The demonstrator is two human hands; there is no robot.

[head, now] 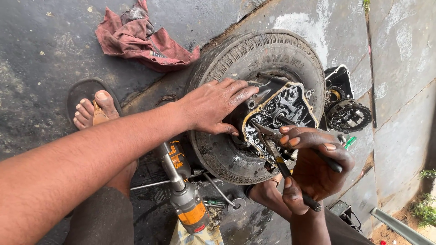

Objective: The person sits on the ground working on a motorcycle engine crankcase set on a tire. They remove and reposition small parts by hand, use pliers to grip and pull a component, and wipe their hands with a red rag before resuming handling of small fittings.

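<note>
Soft, even daylight, seemingly overcast; shadows faint, wet pavement slightly glossy, focus sharp, edges mildly stretched.

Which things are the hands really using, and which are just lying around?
In use:
left hand steadying the engine casing
tyre under it
right hand holding a dark tool

Lying about:
red rag
orange power tool
round clutch part

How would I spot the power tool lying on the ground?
Start at the big black rubber tyre lying flat on the wet concrete. Just below its left edge lies a grey and orange power driver, the only orange thing among thin grey metal rods.
</note>
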